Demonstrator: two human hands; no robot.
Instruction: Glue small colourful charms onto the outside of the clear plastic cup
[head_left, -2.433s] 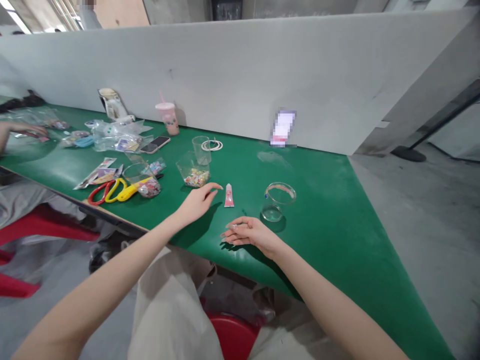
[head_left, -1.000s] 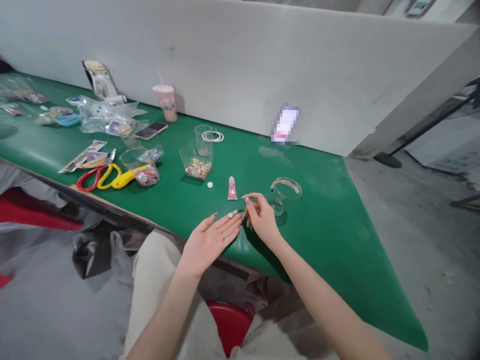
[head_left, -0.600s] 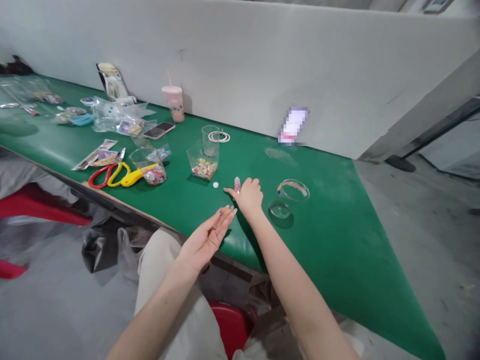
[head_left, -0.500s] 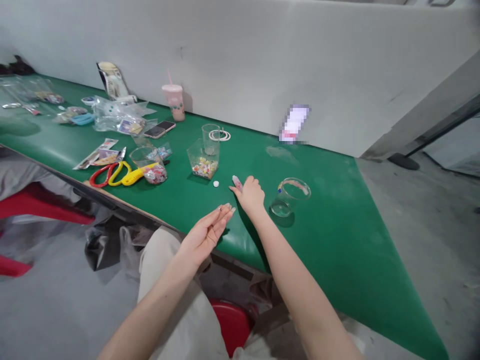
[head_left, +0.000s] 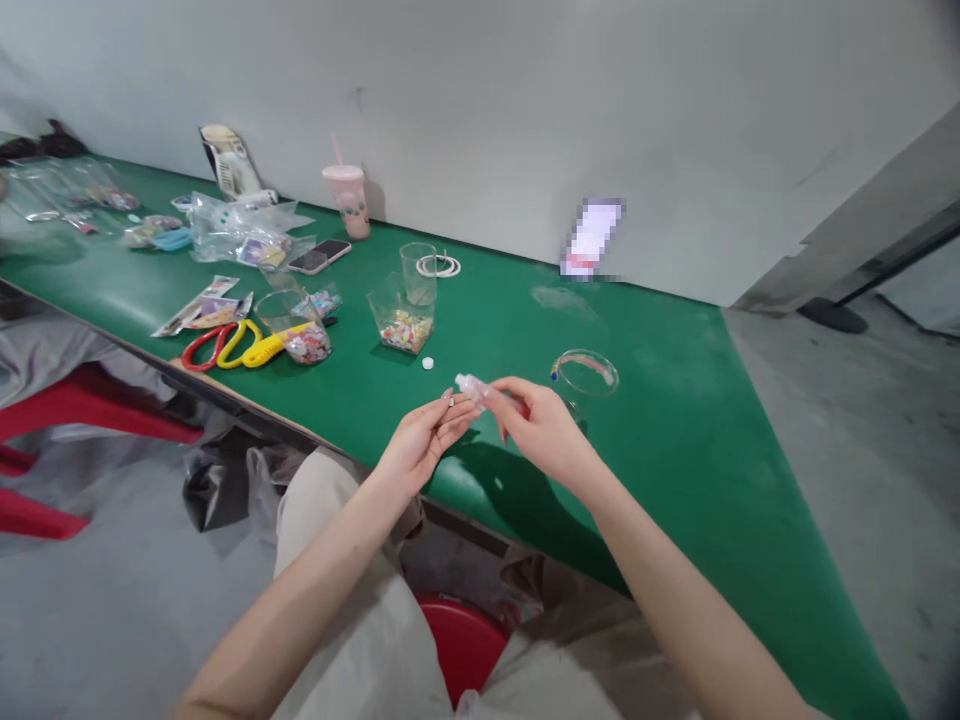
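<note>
My right hand grips a small soft tube, clear and pinkish, with a pale nozzle pointing left. It looks like a glue tube. The nozzle is right beside the fingertips of my left hand. Between that thumb and finger a tiny whitish piece is pinched, too small to name. On the table just beyond lies a small white cap. Right of my right hand stands a clear plastic cup, coloured bits along part of its rim.
A clear angular cup holds small colourful pieces, with another clear cup behind it. Scissors, a yellow-handled tool and bags lie left. A phone and a pink drink cup are farther back. Another phone leans on the wall.
My right hand has lifted the tube off the table and brought it back to my left hand, nozzle turned left. The left hand has stayed nearly in place.
</note>
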